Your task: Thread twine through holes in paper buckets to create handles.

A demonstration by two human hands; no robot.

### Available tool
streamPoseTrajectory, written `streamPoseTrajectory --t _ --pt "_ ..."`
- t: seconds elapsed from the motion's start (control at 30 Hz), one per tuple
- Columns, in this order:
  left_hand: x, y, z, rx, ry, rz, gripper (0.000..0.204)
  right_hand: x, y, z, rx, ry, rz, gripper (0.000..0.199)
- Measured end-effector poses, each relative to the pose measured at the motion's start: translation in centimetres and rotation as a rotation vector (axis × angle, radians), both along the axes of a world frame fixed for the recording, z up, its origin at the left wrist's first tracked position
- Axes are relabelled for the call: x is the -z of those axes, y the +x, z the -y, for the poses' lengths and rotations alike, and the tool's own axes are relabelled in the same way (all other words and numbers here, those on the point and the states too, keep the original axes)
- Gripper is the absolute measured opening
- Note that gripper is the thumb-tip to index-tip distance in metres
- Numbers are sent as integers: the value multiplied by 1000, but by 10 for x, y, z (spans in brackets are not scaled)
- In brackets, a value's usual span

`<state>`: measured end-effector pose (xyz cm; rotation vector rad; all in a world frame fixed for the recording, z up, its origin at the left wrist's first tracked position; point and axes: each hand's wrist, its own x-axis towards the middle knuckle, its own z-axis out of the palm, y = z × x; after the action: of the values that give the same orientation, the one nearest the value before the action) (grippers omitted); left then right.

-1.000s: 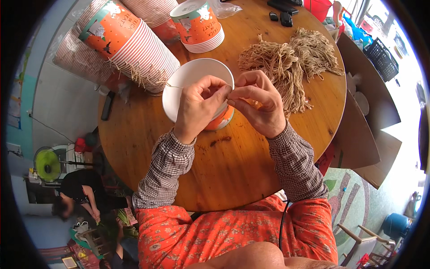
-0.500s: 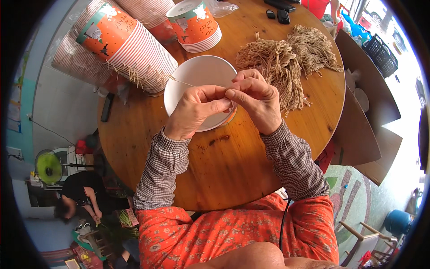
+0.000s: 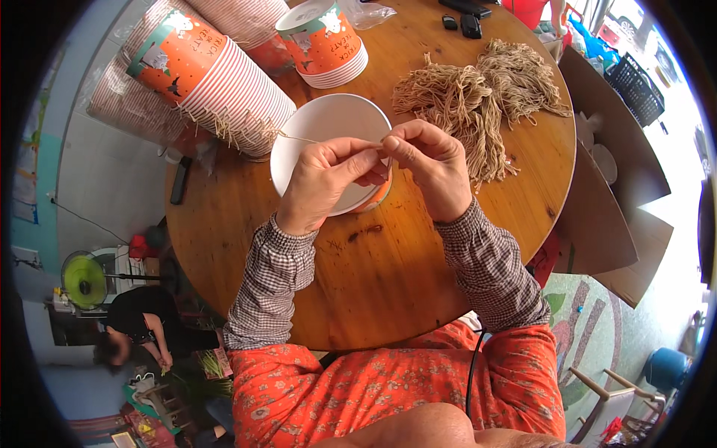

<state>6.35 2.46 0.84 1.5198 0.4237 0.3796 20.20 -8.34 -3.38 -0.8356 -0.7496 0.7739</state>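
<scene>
Thin tan string (image 3: 299, 138) in the frame's middle is pinched by left hand (image 3: 325, 183) and right hand (image 3: 433, 168) over the white paper bowl (image 3: 314, 134); pull it gently, keeping it tight

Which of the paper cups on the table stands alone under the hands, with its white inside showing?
The single paper cup directly under both hands, open side up. The others are nested: a long stack lying on its side, and a short upright stack behind.

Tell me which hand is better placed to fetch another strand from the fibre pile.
Right, probably. The right hand sits next to the tan fibre pile at the table's right. The left hand is over the white paper bowl, farther off. Both pinch a thin strand.
</scene>
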Motion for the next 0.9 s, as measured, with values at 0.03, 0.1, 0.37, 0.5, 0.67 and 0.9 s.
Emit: streamPoseTrajectory --t 0.03,0.1,0.37,0.5,0.67,0.9 --pt "-2 1 0 -21 -25 -12 22 1 2 -1 30 -6 24 10" --pt "-5 1 -2 -41 -50 -22 23 6 6 -3 100 12 67 10" --pt "-5 -3 -6 -114 3 -40 19 3 13 1 299 131 112 8" --pt "-10 0 1 -128 -4 37 17 0 15 2 459 115 472 8" --pt "-15 3 8 -84 5 84 18 -9 5 5 368 146 605 10" --pt "-17 5 17 -57 184 21 17 0 4 -7 138 176 232 10"
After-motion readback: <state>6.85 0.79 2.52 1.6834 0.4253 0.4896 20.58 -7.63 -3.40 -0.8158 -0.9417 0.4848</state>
